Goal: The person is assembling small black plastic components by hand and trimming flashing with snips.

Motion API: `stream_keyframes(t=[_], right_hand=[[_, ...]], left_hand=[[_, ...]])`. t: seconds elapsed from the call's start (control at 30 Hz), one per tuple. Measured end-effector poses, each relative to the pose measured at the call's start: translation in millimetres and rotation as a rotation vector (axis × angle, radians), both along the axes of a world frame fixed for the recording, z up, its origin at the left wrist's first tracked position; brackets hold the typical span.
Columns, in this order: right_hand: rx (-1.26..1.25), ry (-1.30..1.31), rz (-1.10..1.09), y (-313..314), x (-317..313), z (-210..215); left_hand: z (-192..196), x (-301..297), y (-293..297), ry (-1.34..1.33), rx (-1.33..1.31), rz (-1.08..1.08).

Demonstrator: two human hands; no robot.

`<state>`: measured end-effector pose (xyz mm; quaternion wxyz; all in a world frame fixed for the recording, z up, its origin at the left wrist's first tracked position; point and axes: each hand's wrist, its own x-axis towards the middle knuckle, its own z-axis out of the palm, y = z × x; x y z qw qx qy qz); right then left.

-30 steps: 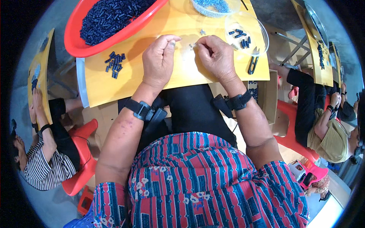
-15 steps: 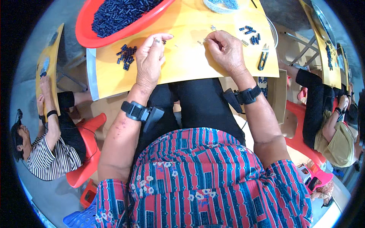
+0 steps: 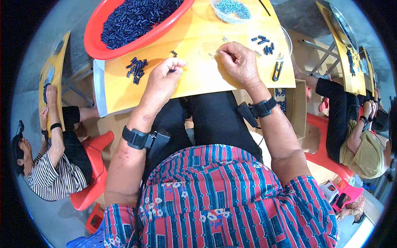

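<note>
My left hand point(image 3: 163, 79) is over the yellow tabletop with its fingers curled in; a small dark blue plastic piece point(image 3: 172, 70) shows between them. Just beyond its fingertips lies a loose dark piece point(image 3: 174, 53). To its left is a little heap of dark blue pieces point(image 3: 137, 69). My right hand point(image 3: 240, 63) rests on the table, thumb and forefinger pinched together beside tiny silvery bits point(image 3: 211, 54); whatever the pinch holds is too small to tell. More silvery bits point(image 3: 225, 39) lie beyond it.
A red basin point(image 3: 96, 50) full of dark pieces stands at the far left. At the back is a clear tub point(image 3: 228, 18) of light blue bits. Several dark pieces point(image 3: 268, 49) and black thread snips point(image 3: 277, 71) lie at right. Co-workers sit at tables on both sides.
My left hand has drawn nearer to me and its fingers have curled in, away from the loose dark piece. My right hand keeps its pinch by the silvery bits. The whole view has shifted slightly.
</note>
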<state>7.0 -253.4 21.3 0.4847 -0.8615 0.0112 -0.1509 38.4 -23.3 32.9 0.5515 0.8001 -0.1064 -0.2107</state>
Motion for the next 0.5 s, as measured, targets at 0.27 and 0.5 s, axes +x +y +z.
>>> stream_keyframes(t=[0.27, 0.5], right_hand=[[0.021, -0.037, 0.091, -5, -2, 0], [0.132, -0.008, 0.028, -7, -4, -2]], left_hand=[[5, -21, 9, 0.288, -0.258, 0.069], [-2, -33, 23, 0.274, -0.303, 0.126]])
